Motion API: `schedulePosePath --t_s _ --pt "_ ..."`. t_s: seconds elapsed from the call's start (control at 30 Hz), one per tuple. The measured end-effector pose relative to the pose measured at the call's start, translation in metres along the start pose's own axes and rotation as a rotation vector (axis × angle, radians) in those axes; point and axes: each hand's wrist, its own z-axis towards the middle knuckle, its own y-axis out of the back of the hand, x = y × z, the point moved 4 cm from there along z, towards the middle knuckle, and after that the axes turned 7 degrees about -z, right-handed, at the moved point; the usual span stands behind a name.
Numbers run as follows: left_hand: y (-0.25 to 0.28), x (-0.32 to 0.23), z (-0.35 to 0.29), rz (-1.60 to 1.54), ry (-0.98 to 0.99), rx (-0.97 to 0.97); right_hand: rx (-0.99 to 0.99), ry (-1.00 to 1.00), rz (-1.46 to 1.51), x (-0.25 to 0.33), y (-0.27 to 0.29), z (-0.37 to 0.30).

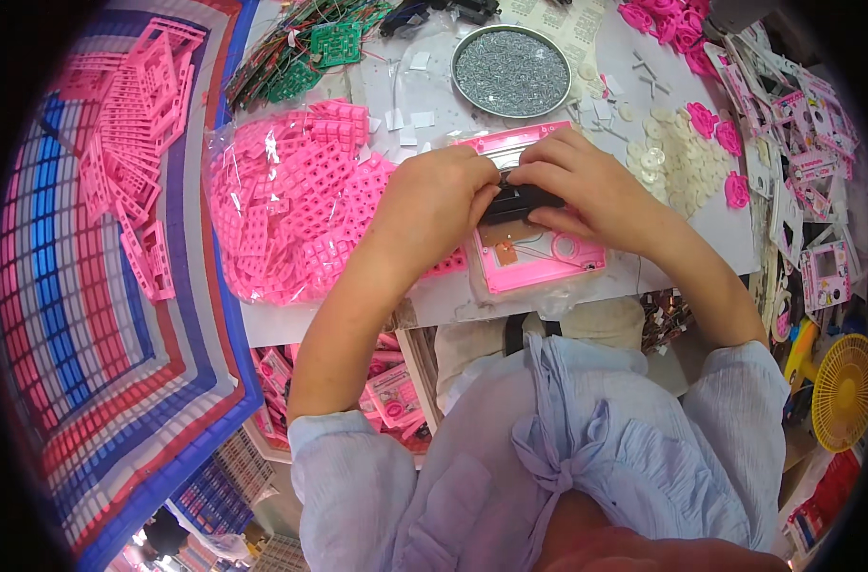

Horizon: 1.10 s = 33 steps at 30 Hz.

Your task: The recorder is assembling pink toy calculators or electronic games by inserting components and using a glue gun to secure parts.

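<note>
A shallow pink plastic casing (524, 277) lies open on the table in front of me, on clear plastic wrap. Inside it show a small brown circuit board (504, 252), thin wires and a pink ring (565, 248). Across its middle sits a black oblong plastic part (516, 202). My left hand (436, 189) is closed, thumb and fingers pinching that part's left end. From the other side my right hand (583, 183) curls its fingers over the part's top, thumb at its near edge. The fingertips partly hide where they touch.
A clear bag of pink button strips (296, 191) lies left of the casing. Beyond stands a round tin of small screws (510, 71). Green circuit boards (337, 44) lie at the back left, white discs (677, 157) to the right. A yellow fan (845, 393) stands lower right.
</note>
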Motion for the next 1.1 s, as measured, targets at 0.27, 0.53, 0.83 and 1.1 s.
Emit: schedulePosePath --t_s 0.27,0.53,0.83,1.1 --pt "-0.003 -0.004 -0.012 -0.051 -0.011 -0.007 0.022 0.009 -0.025 0.001 0.001 0.001" --pt "-0.014 0.002 -0.025 -0.041 -0.131 -0.098 0.032 0.065 -0.078 0.012 0.006 0.008" --pt "-0.016 0.013 -0.002 -0.416 0.353 0.029 0.04 0.035 -0.391 0.035 0.004 0.004" --pt "-0.024 0.037 0.017 -0.565 0.473 0.179 0.105 -0.001 -0.53 0.049 -0.003 0.005"
